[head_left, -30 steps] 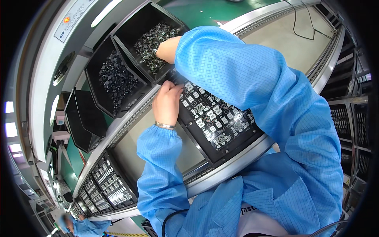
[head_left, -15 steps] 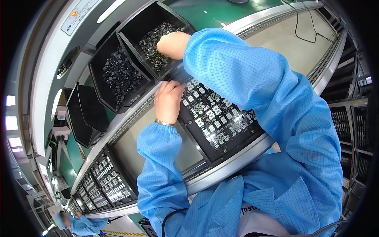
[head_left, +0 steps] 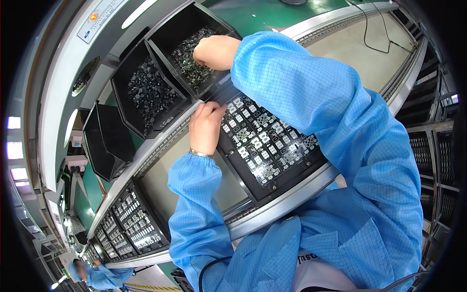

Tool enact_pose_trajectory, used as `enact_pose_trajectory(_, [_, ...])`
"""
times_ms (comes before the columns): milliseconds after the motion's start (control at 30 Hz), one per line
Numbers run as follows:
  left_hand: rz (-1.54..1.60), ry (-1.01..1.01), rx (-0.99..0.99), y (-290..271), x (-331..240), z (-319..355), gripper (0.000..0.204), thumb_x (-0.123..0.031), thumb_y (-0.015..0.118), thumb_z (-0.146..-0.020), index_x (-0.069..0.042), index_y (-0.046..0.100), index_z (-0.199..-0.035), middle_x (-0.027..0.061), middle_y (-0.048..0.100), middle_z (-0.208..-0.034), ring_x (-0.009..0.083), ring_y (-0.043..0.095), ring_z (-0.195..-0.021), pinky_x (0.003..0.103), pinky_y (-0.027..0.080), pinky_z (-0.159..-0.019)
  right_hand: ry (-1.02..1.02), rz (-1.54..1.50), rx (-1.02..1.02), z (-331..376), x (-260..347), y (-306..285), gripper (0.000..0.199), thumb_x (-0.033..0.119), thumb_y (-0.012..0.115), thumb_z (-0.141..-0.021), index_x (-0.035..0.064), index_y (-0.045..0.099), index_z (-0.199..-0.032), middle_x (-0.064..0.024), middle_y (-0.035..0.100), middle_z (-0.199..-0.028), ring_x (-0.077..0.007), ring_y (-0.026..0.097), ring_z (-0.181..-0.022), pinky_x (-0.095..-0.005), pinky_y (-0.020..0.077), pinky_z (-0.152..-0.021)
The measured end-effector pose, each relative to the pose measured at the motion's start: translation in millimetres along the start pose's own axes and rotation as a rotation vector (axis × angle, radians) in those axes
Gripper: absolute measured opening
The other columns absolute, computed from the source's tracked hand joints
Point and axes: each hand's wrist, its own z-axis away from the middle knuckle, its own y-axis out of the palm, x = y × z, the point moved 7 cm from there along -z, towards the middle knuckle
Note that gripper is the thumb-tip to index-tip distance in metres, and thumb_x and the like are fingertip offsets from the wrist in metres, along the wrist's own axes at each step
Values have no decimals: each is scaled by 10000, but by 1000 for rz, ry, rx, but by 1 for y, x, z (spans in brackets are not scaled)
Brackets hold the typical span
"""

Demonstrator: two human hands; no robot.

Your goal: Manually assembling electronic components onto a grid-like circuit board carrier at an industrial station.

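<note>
My right hand (head_left: 218, 51) reaches into a black bin (head_left: 163, 29) of small green and dark glinting parts (head_left: 197, 80). Its fingers are curled closed over the parts; whatever they pinch is hidden. At the upper left corner of a black tray (head_left: 272, 194) rests my left hand (head_left: 205, 127), wearing a metal band at the wrist. The left fingers are bent and drawn together beside the tray's edge, and I cannot make out what is in them. Rows of white and silver components cover the circuit board (head_left: 262, 138) in this tray, and my right sleeve hides part of it.
A second black bin (head_left: 151, 90) holds dark small parts, and a third black bin (head_left: 104, 138) stands beside it. More loaded trays (head_left: 136, 224) line the conveyor to the lower left. A co-worker in blue (head_left: 102, 277) is farther down. A black cable (head_left: 384, 48) lies at upper right.
My right hand has shifted slightly up and right within the bin. The left hand and the view have moved only a little.
</note>
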Motion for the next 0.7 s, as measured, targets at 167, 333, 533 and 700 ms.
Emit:
enact_pose_trajectory(167, [-2,19,26,0,0,2,229,-38,586,-724,-89,684,-924,15,582,-907,216,553,-864,343,464,-739,-6,-21,20,-4,-6,7,135,28,562,-735,42,652,-836,-126,653,-813,-310,644,-784,-391,517,-690])
enact_pose_trajectory(333, [-67,49,41,-3,-11,9,322,7,541,-736,-72,661,-1025,41,582,-942,240,548,-902,346,460,-774,28,-41,-102,3,-7,-3,107,40,577,-728,36,644,-811,-116,639,-785,-305,635,-769,-391,514,-705])
enact_pose_trajectory(533, [-65,-149,4,-35,-8,15,562,82,463,-723,-44,497,-1270,132,604,-968,310,551,-904,392,458,-797,-192,-330,-385,43,18,-40,105,36,601,-747,32,658,-834,-96,616,-766,-242,616,-690,-335,498,-636])
enact_pose_trajectory(700, [66,-296,-308,-94,58,-3,336,27,465,-845,-39,582,-1154,143,613,-968,327,581,-912,395,451,-848,-263,-772,32,111,57,-10,100,-4,598,-770,41,651,-843,-80,602,-812,-197,598,-737,-309,485,-640])
